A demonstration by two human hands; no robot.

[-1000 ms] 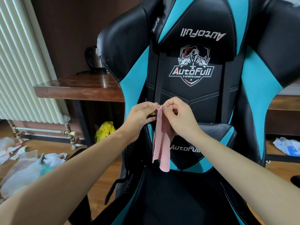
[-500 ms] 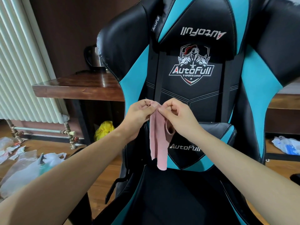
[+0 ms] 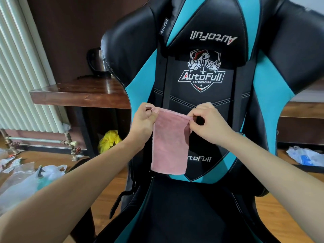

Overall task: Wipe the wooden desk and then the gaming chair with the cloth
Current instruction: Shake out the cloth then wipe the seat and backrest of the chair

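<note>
Pink cloth (image 3: 169,146) hangs flat before gaming chair (image 3: 201,102) backrest, above seat; left hand (image 3: 143,120) & right hand (image 3: 208,123), apart, each pinch a top corner. Risk: fingertip grip only, so corner slips, cloth drops to seat/floor. Behind: wooden desk (image 3: 78,92), kettle (image 3: 97,63) on it.

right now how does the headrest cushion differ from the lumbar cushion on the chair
The headrest cushion sits high on the gaming chair; the lumbar cushion sits low. The headrest cushion's AutoFull lettering reads upside down; the lumbar cushion's reads upright. Nothing covers the headrest cushion, while the pink cloth hides the first letter on the lumbar cushion. Both are black with white lettering.
</note>
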